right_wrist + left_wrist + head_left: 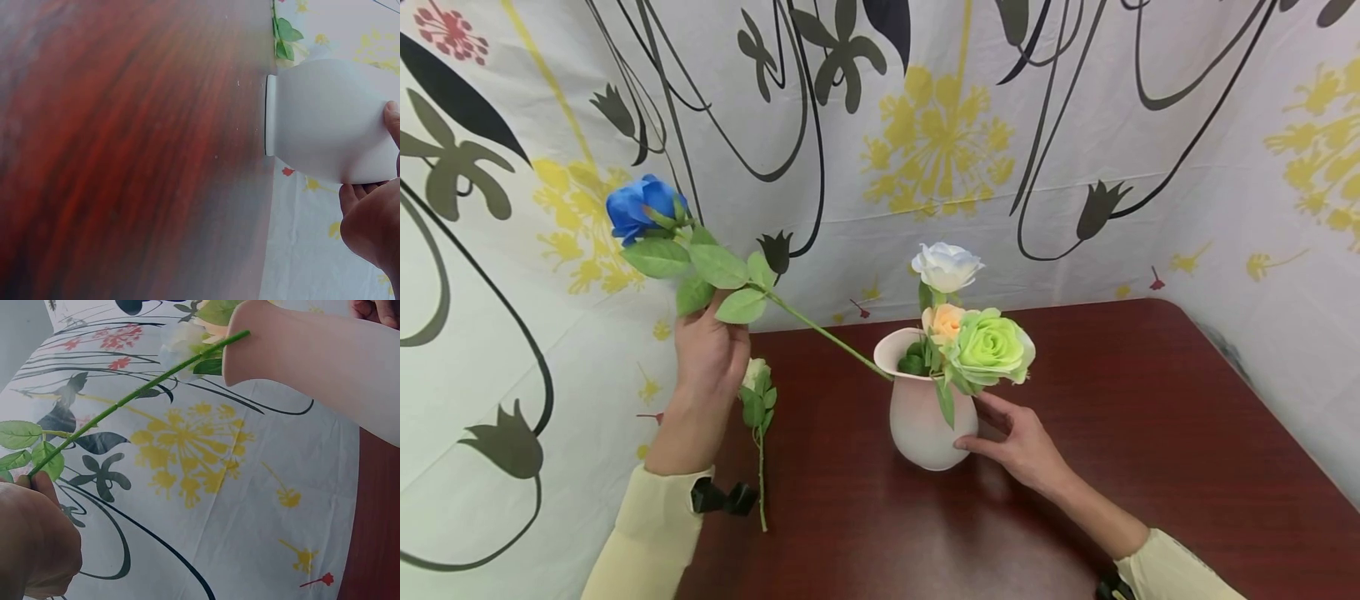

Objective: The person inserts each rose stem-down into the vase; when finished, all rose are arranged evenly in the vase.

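Note:
My left hand [709, 354] pinches the leafy stem of a blue artificial rose [642, 208], held up at the left. The bare end of its stem [156, 381] crosses the rim of a pale pink-white vase [925, 427], on the outside as seen in the left wrist view. The vase stands upright on the table, holding a white rose [947, 267], a peach rose [944, 322] and a green rose [987, 346]. My right hand [1026, 443] grips the vase's right side, thumb in front and fingers around behind; in the right wrist view, thumb and fingertips touch the vase body [331, 119].
A cream-white rose [758, 400] with green leaves lies on the dark red-brown table [1120, 417], left of the vase and beside my left forearm. A flower-printed cloth [850, 167] hangs behind the table and along its sides.

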`<state>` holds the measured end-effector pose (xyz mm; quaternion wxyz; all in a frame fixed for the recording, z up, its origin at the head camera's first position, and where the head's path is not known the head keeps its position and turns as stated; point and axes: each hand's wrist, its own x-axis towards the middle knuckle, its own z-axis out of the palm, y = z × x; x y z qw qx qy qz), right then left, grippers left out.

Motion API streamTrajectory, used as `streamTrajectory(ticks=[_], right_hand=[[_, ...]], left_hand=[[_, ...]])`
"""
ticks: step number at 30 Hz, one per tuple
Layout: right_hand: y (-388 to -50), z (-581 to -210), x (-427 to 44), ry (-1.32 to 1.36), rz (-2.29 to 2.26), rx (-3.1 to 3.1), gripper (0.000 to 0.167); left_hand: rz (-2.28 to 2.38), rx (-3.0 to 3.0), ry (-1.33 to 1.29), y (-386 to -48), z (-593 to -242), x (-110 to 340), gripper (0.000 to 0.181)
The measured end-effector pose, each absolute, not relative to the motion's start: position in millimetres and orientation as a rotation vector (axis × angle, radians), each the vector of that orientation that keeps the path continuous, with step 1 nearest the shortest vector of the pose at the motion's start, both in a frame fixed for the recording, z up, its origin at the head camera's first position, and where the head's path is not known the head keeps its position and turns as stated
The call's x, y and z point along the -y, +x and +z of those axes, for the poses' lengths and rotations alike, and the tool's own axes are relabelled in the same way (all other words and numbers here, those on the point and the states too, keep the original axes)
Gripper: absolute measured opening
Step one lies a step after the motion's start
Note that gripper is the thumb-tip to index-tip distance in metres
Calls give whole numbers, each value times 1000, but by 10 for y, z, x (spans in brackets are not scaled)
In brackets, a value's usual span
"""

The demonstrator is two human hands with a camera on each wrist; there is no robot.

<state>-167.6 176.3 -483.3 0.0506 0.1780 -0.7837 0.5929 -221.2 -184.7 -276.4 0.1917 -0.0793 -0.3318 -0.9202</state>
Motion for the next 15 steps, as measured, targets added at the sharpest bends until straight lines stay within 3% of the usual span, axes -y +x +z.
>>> streamTrajectory(ticks=[15], right_hand=[[-1674, -4833, -1767, 534, 1777, 2407, 82]], left_hand=[[-2451, 981, -356, -2220, -2684, 1731, 28]])
